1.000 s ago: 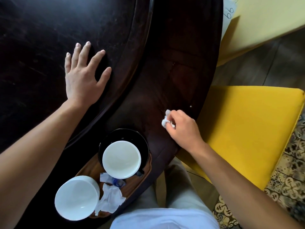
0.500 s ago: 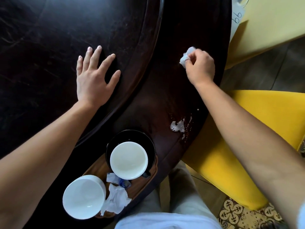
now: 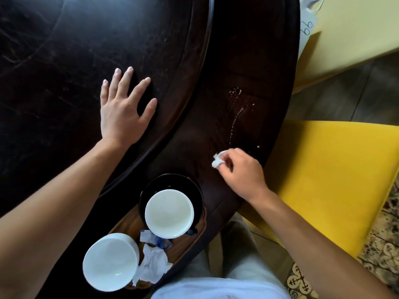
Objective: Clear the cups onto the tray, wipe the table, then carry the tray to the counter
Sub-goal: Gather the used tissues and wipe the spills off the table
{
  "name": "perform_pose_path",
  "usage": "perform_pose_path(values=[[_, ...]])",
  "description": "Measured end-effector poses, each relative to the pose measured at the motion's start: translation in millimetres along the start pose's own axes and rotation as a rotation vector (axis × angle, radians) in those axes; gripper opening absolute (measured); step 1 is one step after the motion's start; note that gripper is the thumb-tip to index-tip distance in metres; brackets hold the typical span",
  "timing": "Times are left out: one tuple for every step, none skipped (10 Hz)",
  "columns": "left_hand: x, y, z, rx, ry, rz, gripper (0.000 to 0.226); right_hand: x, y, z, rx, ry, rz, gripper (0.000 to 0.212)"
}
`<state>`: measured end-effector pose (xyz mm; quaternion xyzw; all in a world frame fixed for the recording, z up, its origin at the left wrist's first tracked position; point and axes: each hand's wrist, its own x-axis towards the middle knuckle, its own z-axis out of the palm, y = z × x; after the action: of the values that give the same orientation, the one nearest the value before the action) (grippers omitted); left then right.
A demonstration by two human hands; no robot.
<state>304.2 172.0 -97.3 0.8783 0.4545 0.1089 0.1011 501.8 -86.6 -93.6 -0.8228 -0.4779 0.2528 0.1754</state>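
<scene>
Wiping stage: spill streak lies directly ahead of the wad-holding right hand.

Nearest, two white cups (image 3: 169, 213) (image 3: 110, 261) sit on the wooden tray (image 3: 190, 244) at the table's near edge. The right hand (image 3: 239, 171) pinches a tissue wad (image 3: 217, 161) in curled fingers, pressed to the dark table (image 3: 248, 61). The milky streak (image 3: 235, 117) runs lengthwise away from those fingertips. Farther left, the left hand (image 3: 123, 111) rests flat, fingers spread, well apart from the streak.
</scene>
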Motion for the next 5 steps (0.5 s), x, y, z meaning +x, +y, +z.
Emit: perform_pose_path(values=[[-1,1,-1,-0.005,0.000,-0.003,0.053,27,22,-25,0.090,0.273,0.097,0.012],[-1,2,-1,-0.008,-0.002,-0.011,0.053,57,50,-52,0.064,0.341,0.256,0.016],[-1,2,-2,-0.014,-0.010,-0.015,0.053,60,61,-53,-0.047,0.181,0.282,0.015],[-1,2,-2,-0.019,-0.017,-0.021,0.053,34,50,-35,-0.094,0.119,0.224,0.010],[-1,3,-2,-0.020,-0.015,-0.021,0.053,-1,34,-15,-0.077,0.041,0.170,0.007]])
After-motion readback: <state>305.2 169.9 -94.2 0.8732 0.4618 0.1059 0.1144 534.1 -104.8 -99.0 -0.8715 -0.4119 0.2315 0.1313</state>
